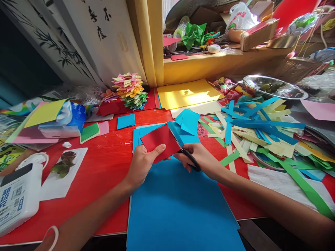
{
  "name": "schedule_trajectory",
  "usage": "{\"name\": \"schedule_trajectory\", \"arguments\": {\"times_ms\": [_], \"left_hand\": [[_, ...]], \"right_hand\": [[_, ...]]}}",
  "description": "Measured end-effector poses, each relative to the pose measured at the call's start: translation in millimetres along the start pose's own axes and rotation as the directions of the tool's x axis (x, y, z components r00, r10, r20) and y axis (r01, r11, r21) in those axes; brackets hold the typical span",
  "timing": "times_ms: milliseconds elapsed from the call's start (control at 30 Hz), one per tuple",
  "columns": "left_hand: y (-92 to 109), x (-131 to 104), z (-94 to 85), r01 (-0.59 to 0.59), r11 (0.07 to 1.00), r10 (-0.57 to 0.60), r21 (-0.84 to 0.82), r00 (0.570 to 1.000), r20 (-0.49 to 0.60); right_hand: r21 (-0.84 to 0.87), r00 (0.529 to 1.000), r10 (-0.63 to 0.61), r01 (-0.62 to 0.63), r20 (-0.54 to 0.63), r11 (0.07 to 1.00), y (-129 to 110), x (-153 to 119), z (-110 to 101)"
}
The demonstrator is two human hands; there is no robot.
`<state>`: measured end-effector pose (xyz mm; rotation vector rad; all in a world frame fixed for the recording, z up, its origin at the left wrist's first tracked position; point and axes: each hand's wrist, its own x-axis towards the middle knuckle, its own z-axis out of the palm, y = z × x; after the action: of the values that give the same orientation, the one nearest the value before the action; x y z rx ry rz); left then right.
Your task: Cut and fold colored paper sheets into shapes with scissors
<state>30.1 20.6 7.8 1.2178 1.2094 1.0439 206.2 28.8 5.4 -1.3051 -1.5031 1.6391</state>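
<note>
Held between the thumb and fingers of my left hand (146, 160) is a red paper square (158, 141), tilted above the table. My right hand (195, 157) grips black-handled scissors (192, 160), whose blades lie along the red paper's right edge. A narrow blue strip (175, 133) runs along that same edge, by the blades. Beneath both hands lie large blue paper sheets (180, 209). Several small blue paper squares (190, 122) rest just beyond the scissors, and another blue square stack (126, 121) lies farther left.
Cut paper strips (264, 127) pile up on the right, below a metal bowl (274, 87). A folded-paper stack (130, 90) stands at the back beside yellow sheets (191, 94). On the left are a white box (21, 198) and a napkin (60, 181) on the red table (104, 195).
</note>
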Motion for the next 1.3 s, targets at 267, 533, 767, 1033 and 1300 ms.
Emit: {"name": "schedule_trajectory", "arguments": {"times_ms": [267, 533, 767, 1033, 1300], "left_hand": [[-2.2, 1.1, 0.3, 0.002, 0.999, 0.001, 0.041, 0.998, -0.06], [-2.8, 1.6, -1.0, 0.0, 0.999, 0.001, 0.043, 1.0, -0.027], [-3.8, -2.3, 1.6, 0.04, 0.993, -0.036, 0.115, 0.999, -0.036], [3.8, -6.0, 5.1, 0.009, 0.993, -0.009, 0.115, 1.0, 0.003], [0.7, -6.2, 6.1, 0.02, 0.962, 0.0, 0.273, 0.997, -0.074]], "right_hand": [[-0.03, 1.0, -0.005, 0.004, -0.008, 1.0, 1.8, 1.0, -2.0], [0.036, 0.999, 0.021, -0.022, 0.033, 0.999, -0.4, 0.3, -0.4], [0.0, 0.987, 0.031, -0.032, 0.159, 0.999, -8.5, 1.0, -8.3], [-0.084, 0.995, 0.065, -0.058, 0.079, 0.995, -13.1, -1.4, -7.1], [-0.108, 0.998, -0.065, 0.067, 0.017, 0.992, -2.1, -2.1, -3.6]]}}
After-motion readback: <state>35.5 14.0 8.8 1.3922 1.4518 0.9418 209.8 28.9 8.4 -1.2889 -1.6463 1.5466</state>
